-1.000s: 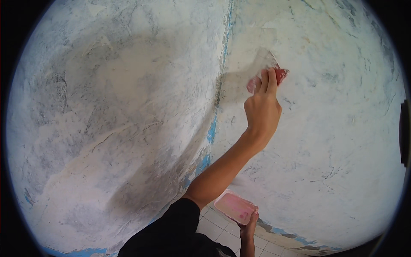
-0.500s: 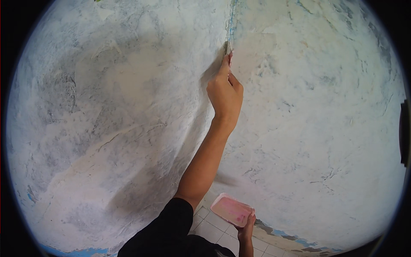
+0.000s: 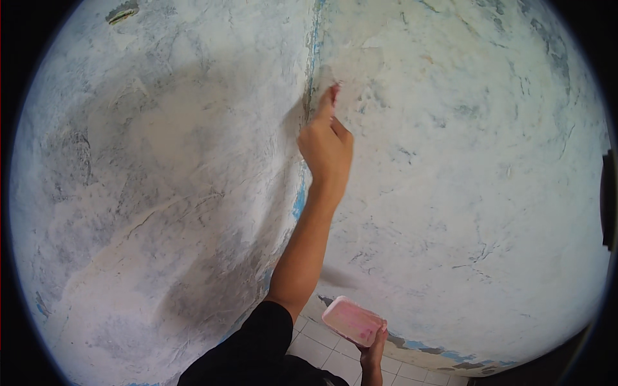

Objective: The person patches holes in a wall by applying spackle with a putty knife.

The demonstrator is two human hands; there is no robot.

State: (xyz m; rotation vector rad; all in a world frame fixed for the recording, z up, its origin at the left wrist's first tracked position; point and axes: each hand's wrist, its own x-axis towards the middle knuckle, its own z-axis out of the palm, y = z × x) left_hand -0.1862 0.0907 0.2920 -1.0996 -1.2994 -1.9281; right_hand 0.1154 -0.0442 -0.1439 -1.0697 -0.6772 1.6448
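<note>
My left hand (image 3: 326,145) reaches up to the wall corner, fingers closed round a small putty knife (image 3: 335,91). A reddish part of it shows past my index finger, and its blade is blurred against the right-hand wall (image 3: 438,193), just beside the corner line. Down at the lower right, my right hand (image 3: 373,344) grips the edge of a shallow pink tray (image 3: 351,320). The tray is tilted and its inside is smeared with pale and darker pink.
The left wall (image 3: 161,161) is patchy white and grey and carries the shadow of my arm. Bare blue paint (image 3: 300,199) shows along the corner. White floor tiles (image 3: 315,350) lie below the tray. A dark object (image 3: 608,199) sits at the right rim.
My left hand and the putty knife have shifted from the corner line onto the right wall beside it. The view has turned slightly right. The tray stays in my right hand.
</note>
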